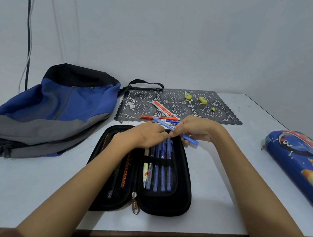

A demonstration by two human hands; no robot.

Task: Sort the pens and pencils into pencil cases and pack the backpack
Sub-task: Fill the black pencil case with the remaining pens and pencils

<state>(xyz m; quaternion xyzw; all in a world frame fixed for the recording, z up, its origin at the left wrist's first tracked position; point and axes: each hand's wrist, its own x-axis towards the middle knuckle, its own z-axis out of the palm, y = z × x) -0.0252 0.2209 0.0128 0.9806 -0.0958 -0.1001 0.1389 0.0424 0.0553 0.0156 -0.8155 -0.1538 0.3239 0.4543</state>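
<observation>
Black pencil case (180, 200) lies open, flat on white table (221, 190), zipper pull (135, 207) at near end. Right half: blue pens (161, 168) in row under elastic band. Left half: orange pencil (125, 172) behind mesh.

Left hand (148, 136) knuckles up, fingers curled over pen tops; whether it grips anything, cannot tell. Right hand (194, 129) pinches loose blue pen (177, 130), tilted above case's far end.

Rocket-print blue case (299, 165) closed, well apart at right. Backpack (54, 109) lies at left. Farther: black lace mat (227, 117) carrying orange pen (152, 117), ruler (164, 109), white eraser (131, 105), yellow sharpeners (188, 96).
</observation>
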